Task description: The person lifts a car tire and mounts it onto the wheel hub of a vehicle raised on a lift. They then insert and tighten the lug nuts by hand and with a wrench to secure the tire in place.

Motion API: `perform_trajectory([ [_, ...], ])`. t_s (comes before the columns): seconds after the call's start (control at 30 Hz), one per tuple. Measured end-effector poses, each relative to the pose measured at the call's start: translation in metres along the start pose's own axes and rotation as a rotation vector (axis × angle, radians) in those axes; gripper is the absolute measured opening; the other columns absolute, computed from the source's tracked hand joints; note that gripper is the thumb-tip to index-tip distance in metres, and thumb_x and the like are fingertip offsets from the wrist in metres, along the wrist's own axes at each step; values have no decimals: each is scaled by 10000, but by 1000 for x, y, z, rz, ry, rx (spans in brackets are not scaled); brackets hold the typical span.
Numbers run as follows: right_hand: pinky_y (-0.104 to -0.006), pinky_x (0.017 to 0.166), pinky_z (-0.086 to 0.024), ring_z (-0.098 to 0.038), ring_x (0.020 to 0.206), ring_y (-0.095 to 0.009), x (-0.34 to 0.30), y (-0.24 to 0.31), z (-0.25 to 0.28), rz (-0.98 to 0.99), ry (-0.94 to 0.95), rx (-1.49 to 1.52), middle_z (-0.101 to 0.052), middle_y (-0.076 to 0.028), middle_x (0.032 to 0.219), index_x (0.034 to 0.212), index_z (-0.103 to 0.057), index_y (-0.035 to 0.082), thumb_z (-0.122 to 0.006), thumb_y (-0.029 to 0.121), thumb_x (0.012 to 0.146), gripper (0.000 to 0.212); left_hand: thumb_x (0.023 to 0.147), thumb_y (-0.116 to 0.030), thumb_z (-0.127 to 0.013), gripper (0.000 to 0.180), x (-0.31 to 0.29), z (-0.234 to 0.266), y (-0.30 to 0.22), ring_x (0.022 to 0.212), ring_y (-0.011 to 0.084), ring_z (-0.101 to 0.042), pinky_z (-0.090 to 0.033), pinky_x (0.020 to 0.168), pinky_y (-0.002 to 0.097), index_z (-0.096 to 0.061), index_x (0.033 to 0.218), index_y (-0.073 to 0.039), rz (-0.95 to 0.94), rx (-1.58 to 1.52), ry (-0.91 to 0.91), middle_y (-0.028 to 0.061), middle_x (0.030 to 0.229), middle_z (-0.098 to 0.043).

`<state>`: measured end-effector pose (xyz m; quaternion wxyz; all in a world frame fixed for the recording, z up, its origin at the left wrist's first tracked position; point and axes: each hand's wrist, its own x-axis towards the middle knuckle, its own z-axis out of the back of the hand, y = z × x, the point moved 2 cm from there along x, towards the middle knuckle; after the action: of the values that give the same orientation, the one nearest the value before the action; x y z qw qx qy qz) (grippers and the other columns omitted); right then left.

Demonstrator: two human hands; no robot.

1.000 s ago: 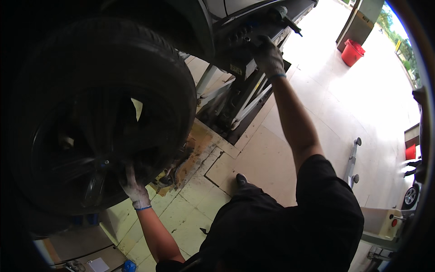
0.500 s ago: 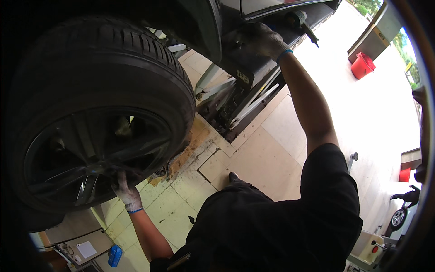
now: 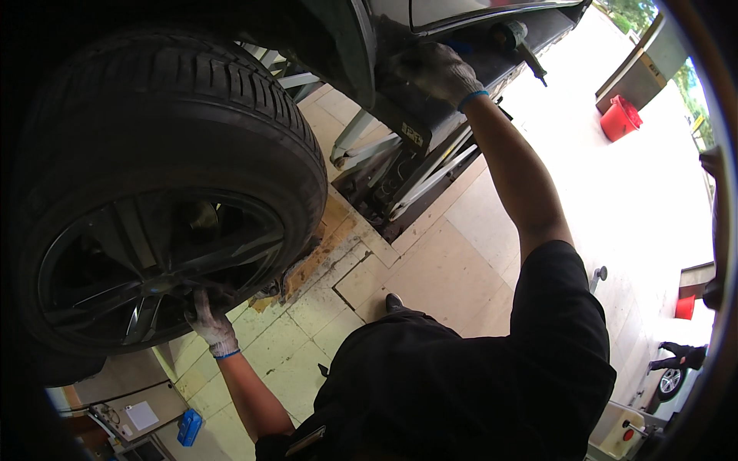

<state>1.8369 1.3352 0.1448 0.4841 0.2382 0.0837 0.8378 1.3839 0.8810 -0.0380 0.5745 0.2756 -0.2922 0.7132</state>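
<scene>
A large black tyre (image 3: 192, 146) on a dark spoked rim (image 3: 123, 238) fills the left side, under a raised dark car (image 3: 461, 11). My left hand (image 3: 213, 329), in a dirty white knitted glove with a blue cuff, is at the lower spokes near the hub. One finger points up and the others bend into shadow; what they grip is hidden. My right hand (image 3: 446, 73), gloved alike, reaches down onto the black lift platform (image 3: 453, 107) beside the car's sill. Its fingertips are lost in the dark. A power tool with a handle (image 3: 516, 42) lies just beyond it.
White scissor-lift arms (image 3: 430, 180) stand in a floor recess below the platform. A red bucket (image 3: 620, 119) is at the far right. A blue box (image 3: 189, 427) sits lower left. Another person's dark-gloved hand (image 3: 673, 357) is beside a small wheel (image 3: 670, 383).
My right hand has shifted slightly on the platform, its glove now clearer. My left hand stays at the spokes. At the far right, the other person's arm has moved lower.
</scene>
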Motion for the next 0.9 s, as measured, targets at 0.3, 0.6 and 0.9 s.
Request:
perform_trajectory([
  [0.3,-397,861,-588,-742,972,-260,0,15,9,61,173,-4,-781,-97,1045,1168,-794,246,-691,397,969,270,1008,-108,-597,296,0,-8,3,812,240,-713,-597,716,370,-668,1295,-96,298,-475,15,125,1022,-710],
  [0.6,-394,1006,-555,-699,1141,-274,-11,16,2,149,138,-41,-723,-98,1274,1302,-720,272,-643,405,995,344,1035,-160,-565,276,3,-3,-3,785,196,-696,-576,697,352,-653,1281,-72,49,-215,-28,105,996,-719],
  [0.9,-418,988,-568,-700,1125,-345,-38,-6,-9,224,-50,-232,-690,-146,1314,1298,-706,167,-648,298,974,355,1048,-184,-563,305,0,-11,-3,692,207,-677,-571,699,358,-625,1275,9,418,-716,-2,108,937,-714],
])
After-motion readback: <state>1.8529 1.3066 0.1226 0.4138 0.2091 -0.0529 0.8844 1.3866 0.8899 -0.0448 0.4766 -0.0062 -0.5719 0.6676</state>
